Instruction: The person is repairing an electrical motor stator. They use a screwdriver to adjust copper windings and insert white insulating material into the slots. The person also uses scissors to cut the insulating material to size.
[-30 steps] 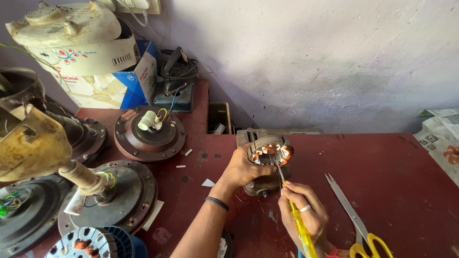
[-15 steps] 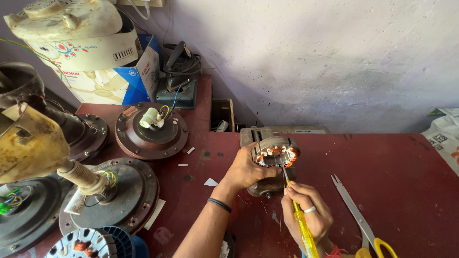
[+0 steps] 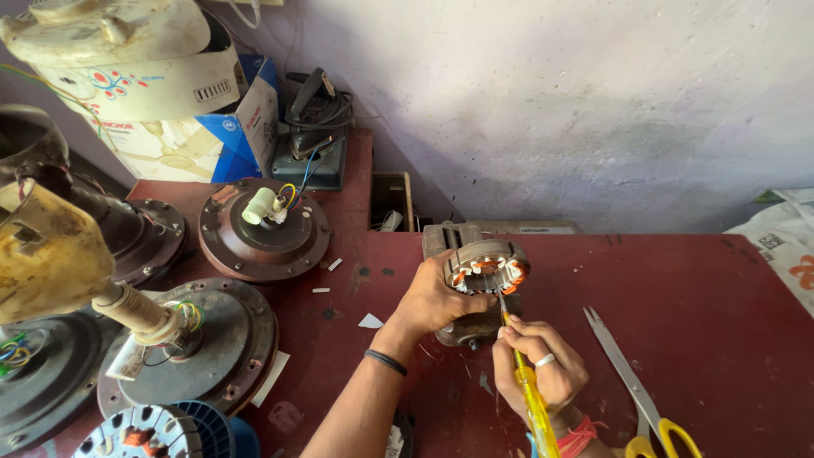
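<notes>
Looking from the left, we see a worn yellow fan part point(image 3: 47, 254) on a pale stem, close to the camera. Under it sit dark round fan motors: 1 at the left edge point(image 3: 34, 399), 1 bigger grey one point(image 3: 212, 356) with coloured wires, and 1 brown one point(image 3: 263, 225) farther back with a white plug on top. A blue round fan piece point(image 3: 170, 432) peeks in at the bottom. Behind them stands a white and blue box point(image 3: 186, 127) with an old cream fan body point(image 3: 102, 30) on top. Next to the box rests a black tool with wires point(image 3: 314, 127). Small white scraps point(image 3: 370, 321) lie on the red surface point(image 3: 695, 288).

Near the middle, our left hand point(image 3: 437, 297) wraps around the side of a small round motor core point(image 3: 486, 270) with orange copper wire inside. Its fingers are curled and pressed on the core, which stands on a grey metal block point(image 3: 466, 326) on the surface. Our wrist wears a black band point(image 3: 386, 362).

Just right of it, our right hand point(image 3: 543, 365) has its fingers pinching a yellow screwdriver point(image 3: 534, 407). The thin tip points up and touches the edge of the core. A ring sits on 1 finger.

Farther right, scissors with yellow handles point(image 3: 636, 390) lie open on the surface, apart from the hand. At the far right edge is a white bag point(image 3: 784, 246).
</notes>
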